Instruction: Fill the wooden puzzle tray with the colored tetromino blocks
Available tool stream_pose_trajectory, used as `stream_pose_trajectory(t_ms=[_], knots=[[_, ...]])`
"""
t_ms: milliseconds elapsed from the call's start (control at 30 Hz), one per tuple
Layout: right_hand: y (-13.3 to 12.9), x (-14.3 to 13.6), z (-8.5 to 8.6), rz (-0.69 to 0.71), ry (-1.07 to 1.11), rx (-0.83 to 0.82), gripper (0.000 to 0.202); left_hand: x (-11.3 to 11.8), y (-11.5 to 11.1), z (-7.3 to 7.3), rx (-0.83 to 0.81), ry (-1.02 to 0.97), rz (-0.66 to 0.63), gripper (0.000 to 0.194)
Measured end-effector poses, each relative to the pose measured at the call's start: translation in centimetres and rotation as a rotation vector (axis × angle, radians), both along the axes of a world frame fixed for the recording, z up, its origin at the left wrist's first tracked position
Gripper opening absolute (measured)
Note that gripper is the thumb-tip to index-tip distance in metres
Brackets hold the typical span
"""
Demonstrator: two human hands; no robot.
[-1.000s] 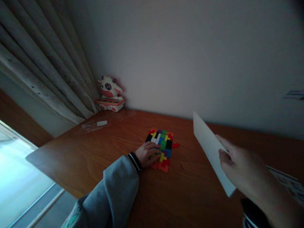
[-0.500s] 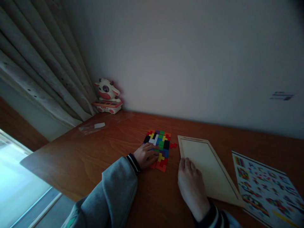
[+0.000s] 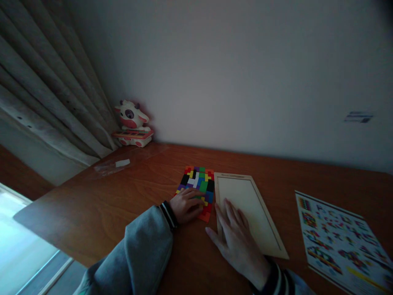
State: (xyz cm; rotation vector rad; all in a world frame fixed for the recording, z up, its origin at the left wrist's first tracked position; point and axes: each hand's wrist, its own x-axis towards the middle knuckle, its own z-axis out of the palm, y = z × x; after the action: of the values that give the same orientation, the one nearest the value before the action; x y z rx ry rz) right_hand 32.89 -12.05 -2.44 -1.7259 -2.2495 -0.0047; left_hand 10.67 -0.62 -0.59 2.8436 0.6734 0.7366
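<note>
My left hand (image 3: 188,205) lies spread over the lower left part of a block of coloured puzzle pieces (image 3: 202,186), which are packed together on the table. Its fingers hide some of them. Right beside the pieces lies a shallow wooden tray (image 3: 238,190) with a raised rim and a pale bare bottom. My right hand (image 3: 235,237) rests on the tray's near left portion, fingers stretched out flat and thumb apart, reaching past the left rim. Nothing is gripped in either hand.
To the right lies a printed sheet (image 3: 340,241) with colourful figures. A toy cow with a keyboard (image 3: 132,125) stands at the back left against the wall. Near it are a clear plastic bag (image 3: 106,169) and a white slip (image 3: 123,163). A curtain (image 3: 55,90) hangs at the left.
The tray has shifted left, up against the coloured pieces, and away from the printed sheet. My right hand has gone from curled at the tray's edge to spread flat. My left hand stays on the pieces.
</note>
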Motion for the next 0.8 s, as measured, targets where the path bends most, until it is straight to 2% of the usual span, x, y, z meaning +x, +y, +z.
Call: stream_pose_trajectory(t_ms=[167, 433, 533, 633, 800], knots=[[-0.3, 0.6, 0.6, -0.015, 0.008, -0.043, 0.076, 0.1, -0.2, -0.2, -0.026, 0.04, -0.005, 0.032], [-0.5, 2.0, 1.3, -0.084, -0.012, -0.054, 0.078, 0.3, -0.5, 0.4, -0.03, 0.059, 0.014, 0.034], [-0.6, 1.7, 1.0, -0.083, -0.019, -0.024, 0.076, 1.9, -1.4, 1.0, -0.037, 0.032, 0.084, 0.038], [-0.7, 1.2, 0.5, -0.093, -0.019, 0.018, 0.065, 4.5, -2.1, 1.2, -0.065, 0.041, 0.188, 0.047], [-0.5, 1.4, 0.7, -0.111, -0.014, 0.026, 0.047, 8.4, -1.6, -0.2, -0.064, 0.084, 0.213, 0.052]])
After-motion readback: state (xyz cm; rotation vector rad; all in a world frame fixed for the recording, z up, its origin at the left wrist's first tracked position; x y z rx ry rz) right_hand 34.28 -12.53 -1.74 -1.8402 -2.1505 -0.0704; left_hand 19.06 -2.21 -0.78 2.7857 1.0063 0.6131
